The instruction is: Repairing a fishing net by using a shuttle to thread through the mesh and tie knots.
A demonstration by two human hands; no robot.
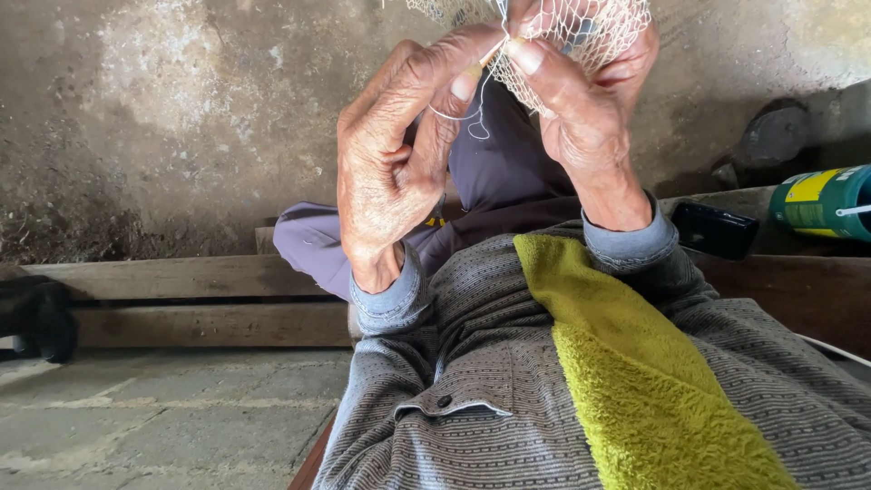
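My left hand [399, 154] is raised in front of me, thumb and forefinger pinching a thin pale needle [488, 56] with white thread [464, 116] looping below it. My right hand [581, 100] grips a white mesh net [590, 32] that drapes over its fingers at the top of the view. Both hands meet at the net's edge, fingertips almost touching. I wear a grey patterned shirt [508, 390] with blue-grey cuffs, and purple trousers [490, 181] show beneath the hands.
A yellow-green towel [635, 372] lies over my right shoulder and chest. A black phone [715, 230] and a green can [826, 201] rest on a wooden bench [200, 299] to the right. Concrete floor [154, 417] lies below, a stained wall [163, 109] behind.
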